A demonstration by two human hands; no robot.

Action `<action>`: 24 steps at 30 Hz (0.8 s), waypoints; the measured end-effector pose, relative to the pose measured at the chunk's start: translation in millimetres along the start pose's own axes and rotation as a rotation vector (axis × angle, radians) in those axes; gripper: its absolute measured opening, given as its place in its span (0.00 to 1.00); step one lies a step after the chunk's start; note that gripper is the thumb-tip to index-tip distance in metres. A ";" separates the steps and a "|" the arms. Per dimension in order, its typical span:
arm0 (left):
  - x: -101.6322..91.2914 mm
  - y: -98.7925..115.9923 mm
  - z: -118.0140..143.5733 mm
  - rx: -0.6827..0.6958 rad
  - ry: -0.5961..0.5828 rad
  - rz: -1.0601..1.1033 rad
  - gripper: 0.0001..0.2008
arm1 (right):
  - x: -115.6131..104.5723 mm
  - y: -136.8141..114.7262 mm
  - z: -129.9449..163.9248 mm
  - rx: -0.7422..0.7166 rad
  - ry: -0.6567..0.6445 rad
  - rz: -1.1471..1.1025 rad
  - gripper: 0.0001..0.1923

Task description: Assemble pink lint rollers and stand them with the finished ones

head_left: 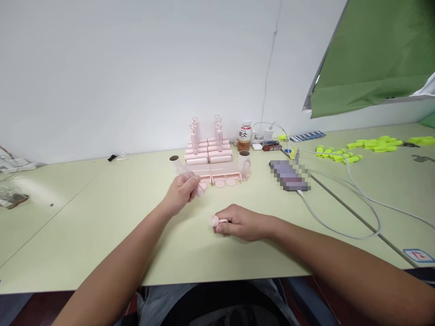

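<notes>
The left hand (181, 190) is lifted a little off the table (102, 226), left of centre, its fingers curled round a clear tube (190, 181); the tube's long axis runs from far left to near right, one end poking out past the knuckles toward the far left, the other showing pinkish at the near right of the grip; that near end points down toward the right hand (239, 222), which lies just near and to the right of it, close but apart. The right hand rests on the table, fingers pressed together and pinching a small pink cap (215, 221); the cap's round face sticks out to the left of the fingertips, so it faces the tube's lower end; the two pieces are near each other, not touching; neither hand is clearly the nearer, since each holds its own piece.

Beyond the hands, far and centre, stands a pink rack (208, 154) of stacked boxes with more tubes upright on it; a few pink discs (224, 183) lie in front of it; a bottle (244, 136) stands to its right; farther right lie a phone (288, 175) and a white cable (340, 213).
</notes>
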State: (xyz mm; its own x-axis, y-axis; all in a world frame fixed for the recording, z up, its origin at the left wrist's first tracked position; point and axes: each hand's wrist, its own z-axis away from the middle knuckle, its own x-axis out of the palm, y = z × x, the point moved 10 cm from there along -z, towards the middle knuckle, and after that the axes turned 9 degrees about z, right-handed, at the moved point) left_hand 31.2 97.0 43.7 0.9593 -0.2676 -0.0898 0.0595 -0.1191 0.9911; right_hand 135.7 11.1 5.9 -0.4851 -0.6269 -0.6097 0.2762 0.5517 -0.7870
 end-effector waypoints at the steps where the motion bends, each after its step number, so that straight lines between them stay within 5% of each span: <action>1: -18.4 8.3 -2.5 0.063 0.087 -0.179 0.21 | -1.2 3.2 -0.3 0.016 0.011 0.021 0.19; 4: -71.0 7.8 -7.9 -0.007 0.311 -0.551 0.19 | -7.6 15.7 -1.4 0.082 0.073 0.054 0.22; 8: -109.1 -18.0 -13.3 -0.211 0.381 -0.640 0.16 | -12.3 22.2 -2.3 0.121 0.123 0.059 0.23; 24: -124.4 -48.6 -41.0 -0.218 0.418 -0.679 0.14 | -12.6 28.7 -1.2 0.200 0.139 0.099 0.21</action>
State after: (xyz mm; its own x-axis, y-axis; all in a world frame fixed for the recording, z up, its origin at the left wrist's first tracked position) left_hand -79.7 175.3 10.8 0.7162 0.1790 -0.6745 0.6740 0.0731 0.7351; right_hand 148.7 35.5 -8.9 -0.5531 -0.4862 -0.6765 0.4794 0.4783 -0.7358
